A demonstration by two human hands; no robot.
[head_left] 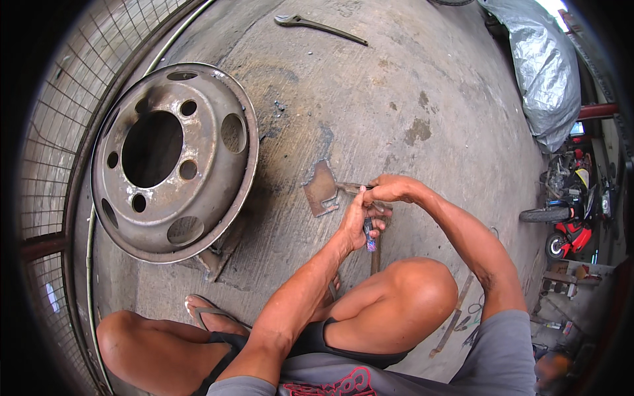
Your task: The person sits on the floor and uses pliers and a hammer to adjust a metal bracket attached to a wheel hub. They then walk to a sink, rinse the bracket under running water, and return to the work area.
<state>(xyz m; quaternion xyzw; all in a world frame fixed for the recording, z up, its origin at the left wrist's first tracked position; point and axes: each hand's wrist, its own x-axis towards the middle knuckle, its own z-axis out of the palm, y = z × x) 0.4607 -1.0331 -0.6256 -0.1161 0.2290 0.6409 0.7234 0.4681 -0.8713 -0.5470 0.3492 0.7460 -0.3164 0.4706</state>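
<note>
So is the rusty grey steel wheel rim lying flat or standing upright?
Lying flat: the wheel rim rests on the concrete floor, hub hole facing up.

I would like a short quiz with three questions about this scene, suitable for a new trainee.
1. True or false: the steel wheel rim lies on the concrete floor to the person's left.
2. Which hand grips the small dark object with a bluish end?
A. left hand
B. right hand
C. neither
3. Fill in: the long metal tool at the top of the picture lies ____ from both hands.

Key
1. True.
2. A; the right hand pinches a thin metal piece just above it.
3. Far (apart, untouched).
</note>
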